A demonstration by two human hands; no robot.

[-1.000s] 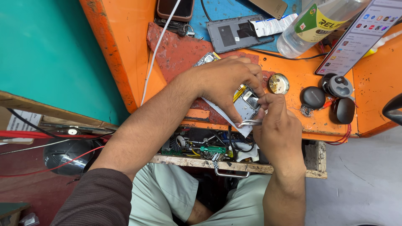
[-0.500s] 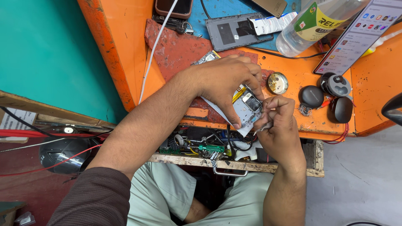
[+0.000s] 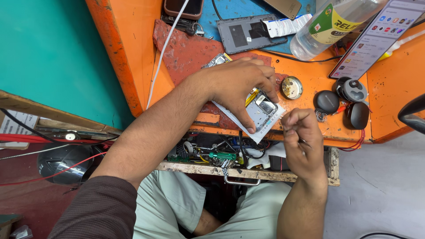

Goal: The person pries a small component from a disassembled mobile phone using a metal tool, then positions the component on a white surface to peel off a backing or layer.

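Here, an opened smartphone with its back removed, silver shields and a yellow strip showing [image 3: 261, 108], lies near the middle of the frame on the front edge of the orange workbench [image 3: 389, 88]. The left hand [image 3: 241, 84] presses down on it, fingers spread over its top and thumb on its lower edge, gripping it flat. The right hand [image 3: 301, 137], just lower right of the phone, is clenched around a thin metal tool whose tip I cannot make out. Half a second ago that hand was up against the phone's lower corner; now it has drawn back and off the board, while the left hand has stayed put.

Around it I count one round brass-coloured disc [image 3: 291, 87] right of the phone, three dark round earbud-case pieces [image 3: 326, 101] further right, one clear plastic bottle with a yellow-green label [image 3: 330, 26] at the upper right, one lit smartphone screen [image 3: 376, 37] leaning beside it, one grey phone back cover [image 3: 243, 34] at the top, and one white cable [image 3: 166, 53] running down the upper left.
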